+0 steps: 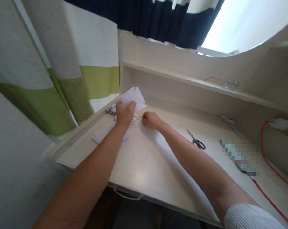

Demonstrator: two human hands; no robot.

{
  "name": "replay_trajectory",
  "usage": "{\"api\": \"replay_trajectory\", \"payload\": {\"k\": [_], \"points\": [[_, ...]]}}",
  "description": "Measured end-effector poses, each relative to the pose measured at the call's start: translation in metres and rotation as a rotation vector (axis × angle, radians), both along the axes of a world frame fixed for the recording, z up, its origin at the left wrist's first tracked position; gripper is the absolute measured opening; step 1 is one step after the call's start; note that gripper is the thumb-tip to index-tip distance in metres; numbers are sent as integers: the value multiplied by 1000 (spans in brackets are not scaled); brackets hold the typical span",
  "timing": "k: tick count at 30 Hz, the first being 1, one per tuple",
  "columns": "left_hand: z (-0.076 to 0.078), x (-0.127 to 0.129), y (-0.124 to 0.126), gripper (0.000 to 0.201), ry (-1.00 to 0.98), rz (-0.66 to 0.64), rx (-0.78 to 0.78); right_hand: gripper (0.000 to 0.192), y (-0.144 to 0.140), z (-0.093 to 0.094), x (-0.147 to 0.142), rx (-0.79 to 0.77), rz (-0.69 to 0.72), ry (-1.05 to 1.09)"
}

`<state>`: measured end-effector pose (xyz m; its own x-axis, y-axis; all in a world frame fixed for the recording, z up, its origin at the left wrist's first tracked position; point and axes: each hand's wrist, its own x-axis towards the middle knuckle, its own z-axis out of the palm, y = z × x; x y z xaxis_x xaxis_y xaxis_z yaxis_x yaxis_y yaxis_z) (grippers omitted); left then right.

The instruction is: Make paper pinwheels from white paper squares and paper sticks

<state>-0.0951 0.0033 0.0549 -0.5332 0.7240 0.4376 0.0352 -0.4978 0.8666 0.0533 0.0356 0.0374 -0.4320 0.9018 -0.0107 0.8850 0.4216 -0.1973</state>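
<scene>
My left hand (125, 112) is closed on folded white paper (136, 94), whose pointed corners fan out above the fingers. To its right, my right hand (151, 120) has its fingers curled together low over the desk; anything inside them is hidden. Between the hands lies a small heap of pale scraps (135, 120). Rolled or folded paper pieces (111, 109) are piled just left of my left hand. More flat folded paper (103, 134) rests beneath my left forearm, which covers part of it.
Black-handled scissors (198, 143) lie right of my right forearm. Farther right is a phone-like, blurred-out object (238, 159) with a red cable (269, 198). A shelf (177, 76) with a wire stand (229, 84) spans the back. Curtains (98, 79) hang at left.
</scene>
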Motion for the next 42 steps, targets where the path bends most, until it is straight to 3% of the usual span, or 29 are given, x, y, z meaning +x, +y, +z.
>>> {"api": "replay_trajectory", "payload": {"k": [8, 15, 19, 23, 27, 33, 38, 40, 42], "points": [[0, 0, 1, 4, 2, 13, -3, 31, -1, -3, -1, 19, 41, 45], [-1, -1, 0, 7, 18, 6, -22, 30, -1, -6, -9, -53, 0, 56], [2, 0, -3, 8, 35, -18, -50, 29, -4, -6, -6, -25, -16, 160], [5, 5, -9, 11, 71, -85, -99, 12, -15, -1, 18, 44, -53, 361], [2, 21, -21, 15, 168, -281, -202, 34, -37, 5, 72, 63, -127, 612], [-7, 72, -58, 18, 358, -800, -403, 30, -108, 21, 160, 3, -282, 919], [-3, 106, -83, 22, 517, -1074, -485, 26, -164, 32, 187, -123, -213, 1080], [2, 112, -85, 22, 608, -1132, -487, 22, -173, 35, 191, -106, -184, 1086], [9, 116, -84, 23, 689, -1111, -438, 20, -177, 36, 195, -103, -186, 1081]]}}
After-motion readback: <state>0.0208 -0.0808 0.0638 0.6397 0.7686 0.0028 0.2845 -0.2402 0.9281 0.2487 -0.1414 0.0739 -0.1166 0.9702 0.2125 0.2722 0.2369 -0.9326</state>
